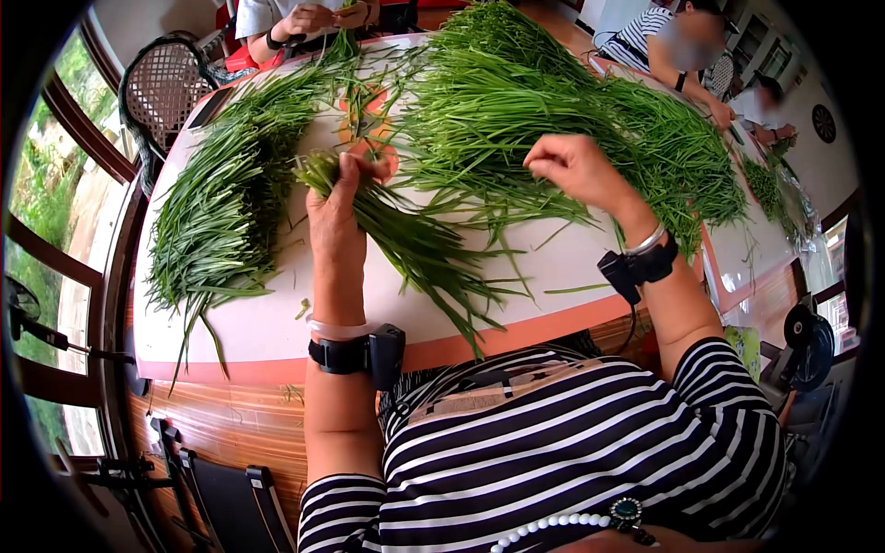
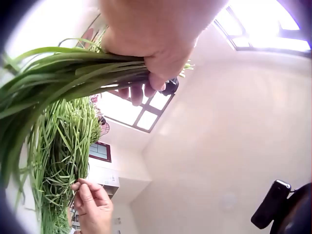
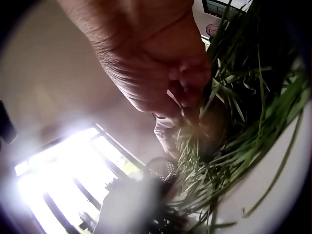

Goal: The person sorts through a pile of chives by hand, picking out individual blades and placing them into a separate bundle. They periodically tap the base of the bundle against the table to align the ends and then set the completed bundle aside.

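Table (image 1: 277,323) white, orange-edged; chive heaps (image 1: 553,111); windows left.

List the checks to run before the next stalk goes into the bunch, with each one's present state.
1. Left hand grips the bunch of chives firmly: ok.
2. Cut ends of the bunch sit level above the fist: ok, roughly even.
3. Right hand is on the big chive pile: ok, fingers curled at the stalks.
4. Right hand holds one stalk only: cannot tell.
5. Bare table lies under the bunch for droppings: ok.
6. Sorted pile on the left stays apart from the bunch: ok.
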{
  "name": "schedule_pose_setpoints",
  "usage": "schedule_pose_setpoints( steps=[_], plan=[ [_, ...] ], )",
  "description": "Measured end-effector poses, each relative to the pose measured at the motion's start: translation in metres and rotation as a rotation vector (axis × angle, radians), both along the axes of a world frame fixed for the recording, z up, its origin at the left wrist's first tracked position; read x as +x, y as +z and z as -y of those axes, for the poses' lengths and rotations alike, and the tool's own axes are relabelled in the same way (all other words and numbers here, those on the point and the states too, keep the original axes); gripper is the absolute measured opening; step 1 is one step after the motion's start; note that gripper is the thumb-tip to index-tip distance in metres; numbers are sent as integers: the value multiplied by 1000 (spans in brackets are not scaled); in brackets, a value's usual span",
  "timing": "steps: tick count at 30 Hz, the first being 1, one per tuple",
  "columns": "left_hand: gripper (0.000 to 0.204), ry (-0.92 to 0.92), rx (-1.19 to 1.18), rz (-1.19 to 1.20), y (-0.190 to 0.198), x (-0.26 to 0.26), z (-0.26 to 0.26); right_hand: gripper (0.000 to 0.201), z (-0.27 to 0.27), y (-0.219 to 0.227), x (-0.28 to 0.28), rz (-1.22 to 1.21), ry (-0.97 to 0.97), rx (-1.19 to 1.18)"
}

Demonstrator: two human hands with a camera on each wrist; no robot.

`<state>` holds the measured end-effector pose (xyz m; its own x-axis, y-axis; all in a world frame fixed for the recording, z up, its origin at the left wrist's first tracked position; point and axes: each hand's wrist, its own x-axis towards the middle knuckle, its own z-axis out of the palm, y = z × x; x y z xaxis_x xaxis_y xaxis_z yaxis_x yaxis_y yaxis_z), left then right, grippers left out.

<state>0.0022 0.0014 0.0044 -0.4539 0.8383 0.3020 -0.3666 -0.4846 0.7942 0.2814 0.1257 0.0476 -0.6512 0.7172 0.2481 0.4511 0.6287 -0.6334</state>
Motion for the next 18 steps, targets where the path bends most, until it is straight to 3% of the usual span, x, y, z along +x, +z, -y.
schedule_pose_setpoints(
  steps=[4,7,9,14,18],
  plan=[
    [24,-202,-40,23,-10,1,-5,9,-4,3,-21,-14,-14,398],
    [24,-446,-51,272,-18,1,-7,7,-9,-19,-45,118,-71,607],
    [24,-467,-83,326,-18,3,-7,8,-16,-29,-57,209,-106,694],
    [29,-408,-155,292,-18,12,-8,12,-6,-18,-67,-37,-88,587],
    [36,-384,-184,204,-14,24,-8,15,24,-17,-86,-218,11,49]
  ],
)
